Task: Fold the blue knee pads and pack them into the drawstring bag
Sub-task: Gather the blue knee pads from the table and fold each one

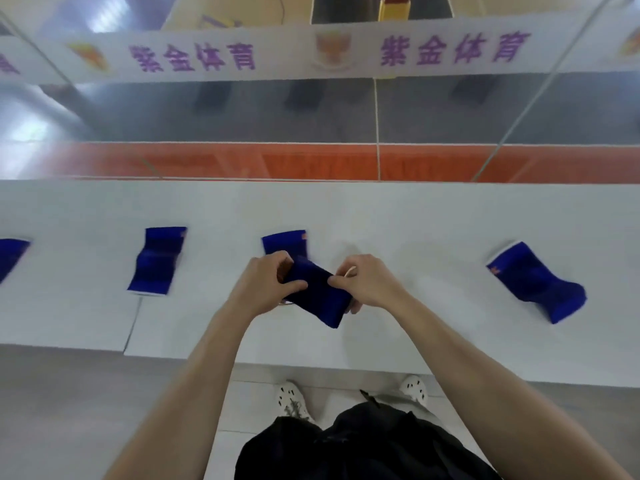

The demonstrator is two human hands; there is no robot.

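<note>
Student: Step in hand, judging from the held knee pad (320,296)?

Tutor: Folding, probably near its end. The held knee pad is doubled into a compact dark-blue slab, raised just above the white bench (415,216). The left hand (266,282) grips its left end with fingers curled over the top. The right hand (370,284) pinches its right end, thumb on the upper face.

Student: Next move?

Tutor: Packing, by my reading. That calls for one hand to hold the fold flat while the other frees itself to open the drawstring bag. The bag cannot be identified here. A thin pale loop (350,271) at the held knee pad's right end may be a cord, but that is only a guess.

Student: Other pads?

Tutor: Four, all lying on the bench.
- The second knee pad (282,241) lies just behind the held knee pad, partly covered by the left hand.
- The third knee pad (157,259) lies well to its left.
- The fourth knee pad (10,256) lies farther left and is cut by the frame edge.
- The fifth knee pad (538,284) lies well to its right, askew.

Student: What is hidden or unclear?

Tutor: The underside of the held knee pad, the fingertips beneath it, and whether any pad is already packed. Behind it, past the bench, a white banner (311,51) with purple characters shows blurred through glass.
</note>
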